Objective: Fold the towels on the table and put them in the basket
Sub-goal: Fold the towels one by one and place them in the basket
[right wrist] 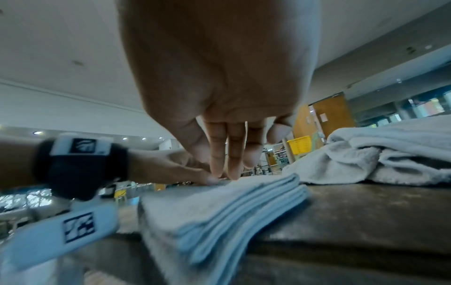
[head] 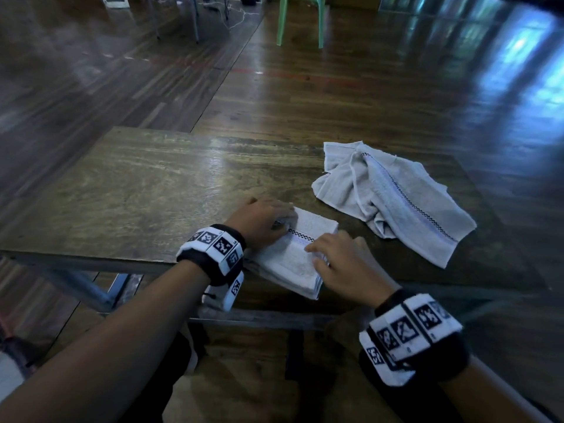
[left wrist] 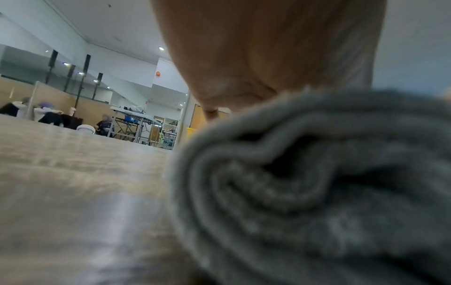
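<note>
A folded pale towel (head: 294, 257) with a checkered stripe lies at the table's near edge, partly over the rim. My left hand (head: 274, 216) rests flat on its far left end. My right hand (head: 326, 254) presses straight fingers on its right side. In the right wrist view the right hand's fingertips (right wrist: 228, 171) touch the top of the stacked layers (right wrist: 209, 216), with the left hand (right wrist: 171, 167) just behind. The left wrist view shows the palm (left wrist: 268, 57) above the blurred towel folds (left wrist: 317, 192). A second, crumpled towel (head: 393, 196) lies to the right. No basket is in view.
The brown table (head: 137, 193) has bare surface to the left and behind the hands. A green plastic chair (head: 300, 13) stands on the wooden floor beyond. A yellow bin (right wrist: 300, 146) and people at other tables (left wrist: 105, 125) are far off.
</note>
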Demonstrator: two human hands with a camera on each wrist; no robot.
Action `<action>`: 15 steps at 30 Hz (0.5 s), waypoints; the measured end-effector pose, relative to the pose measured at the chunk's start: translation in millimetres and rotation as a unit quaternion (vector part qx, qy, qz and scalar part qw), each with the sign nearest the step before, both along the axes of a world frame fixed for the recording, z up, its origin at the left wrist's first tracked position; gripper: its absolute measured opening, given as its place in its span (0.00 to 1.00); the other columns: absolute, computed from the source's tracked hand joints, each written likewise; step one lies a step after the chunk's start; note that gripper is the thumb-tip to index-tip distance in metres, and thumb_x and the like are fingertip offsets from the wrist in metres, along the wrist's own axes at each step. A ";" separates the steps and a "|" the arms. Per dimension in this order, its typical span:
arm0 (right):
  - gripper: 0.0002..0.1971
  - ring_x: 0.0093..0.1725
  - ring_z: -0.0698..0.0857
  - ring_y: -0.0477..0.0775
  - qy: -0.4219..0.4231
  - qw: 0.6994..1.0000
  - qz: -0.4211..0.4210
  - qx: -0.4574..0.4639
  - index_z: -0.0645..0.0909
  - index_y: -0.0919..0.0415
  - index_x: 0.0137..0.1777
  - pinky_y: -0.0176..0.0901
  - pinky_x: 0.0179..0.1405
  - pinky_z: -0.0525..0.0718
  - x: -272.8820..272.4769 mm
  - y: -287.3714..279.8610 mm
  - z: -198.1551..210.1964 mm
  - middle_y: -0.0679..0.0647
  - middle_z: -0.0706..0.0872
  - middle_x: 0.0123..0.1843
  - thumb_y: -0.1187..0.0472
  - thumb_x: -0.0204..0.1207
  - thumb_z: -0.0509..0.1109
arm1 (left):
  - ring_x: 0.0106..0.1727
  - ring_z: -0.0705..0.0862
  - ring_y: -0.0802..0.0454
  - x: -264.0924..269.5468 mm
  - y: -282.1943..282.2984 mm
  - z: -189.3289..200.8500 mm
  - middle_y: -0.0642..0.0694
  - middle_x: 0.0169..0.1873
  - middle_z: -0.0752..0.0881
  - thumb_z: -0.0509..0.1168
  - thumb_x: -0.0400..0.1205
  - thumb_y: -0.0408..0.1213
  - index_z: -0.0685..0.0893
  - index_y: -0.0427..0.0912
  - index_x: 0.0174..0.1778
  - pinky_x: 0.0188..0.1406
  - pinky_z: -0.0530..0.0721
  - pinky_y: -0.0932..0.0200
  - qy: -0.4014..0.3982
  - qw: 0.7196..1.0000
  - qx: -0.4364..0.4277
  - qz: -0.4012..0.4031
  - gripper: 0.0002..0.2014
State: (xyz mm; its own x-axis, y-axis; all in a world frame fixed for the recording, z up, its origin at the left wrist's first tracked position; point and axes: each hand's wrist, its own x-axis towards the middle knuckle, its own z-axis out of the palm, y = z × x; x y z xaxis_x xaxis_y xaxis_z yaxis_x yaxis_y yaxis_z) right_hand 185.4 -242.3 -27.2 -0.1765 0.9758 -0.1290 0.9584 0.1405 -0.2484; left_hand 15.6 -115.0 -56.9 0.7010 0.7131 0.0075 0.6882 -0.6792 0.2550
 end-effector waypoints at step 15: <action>0.26 0.59 0.75 0.58 -0.166 0.984 0.050 0.051 0.81 0.46 0.61 0.54 0.53 0.69 24.1 24.7 -20.1 0.49 0.78 0.65 0.46 0.79 0.42 | 0.65 0.75 0.47 -18.5 -14.0 2.6 0.50 0.63 0.79 0.51 0.84 0.55 0.74 0.55 0.69 0.62 0.66 0.50 0.131 0.986 0.098 0.025 0.20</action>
